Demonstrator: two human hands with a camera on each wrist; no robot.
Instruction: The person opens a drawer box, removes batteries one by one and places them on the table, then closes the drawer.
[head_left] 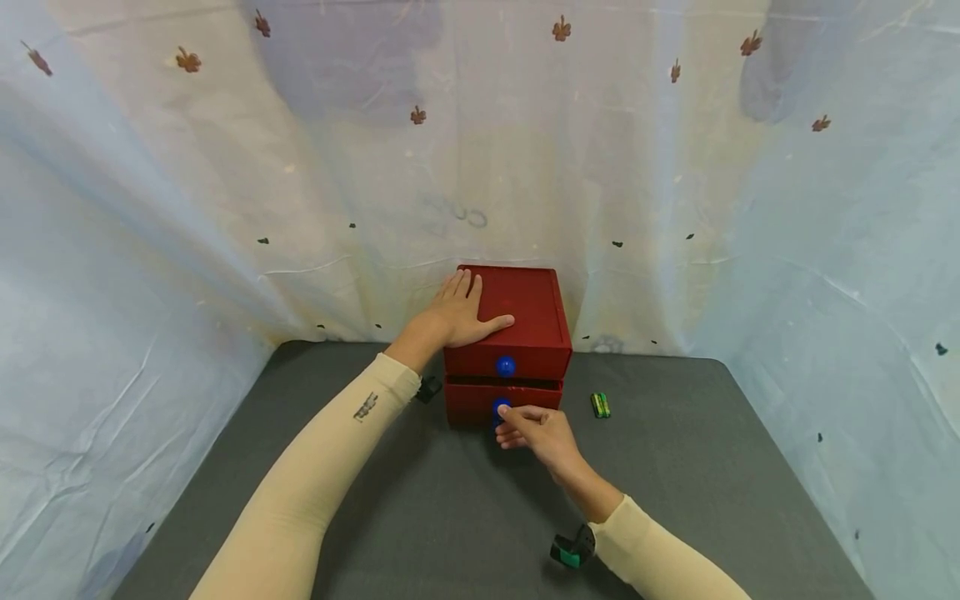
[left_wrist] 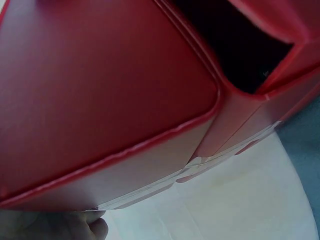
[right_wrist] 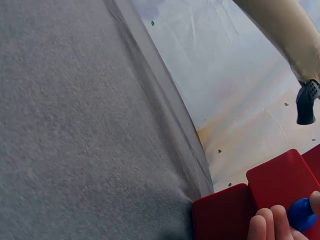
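Note:
A red drawer box (head_left: 525,304) stands at the table's back with blue round knobs. My left hand (head_left: 457,321) rests on its top with fingers spread and thumb pointing right; only a few fingers show low in the left wrist view. Below the top drawer, another drawer (head_left: 468,403) is pulled partway out, leaving a dark gap (left_wrist: 240,55) above it. My right hand (head_left: 540,433) pinches that drawer's blue knob (right_wrist: 301,215) between thumb and fingers. A further red drawer front (right_wrist: 225,215) sits under it, closer to the table.
Two small green-and-yellow cylinders, apparently batteries (head_left: 601,405), lie on the grey table (head_left: 675,483) right of the box. A pale patterned curtain (head_left: 360,183) hangs close behind the box and along the sides. Both wrists carry dark camera mounts (head_left: 573,547).

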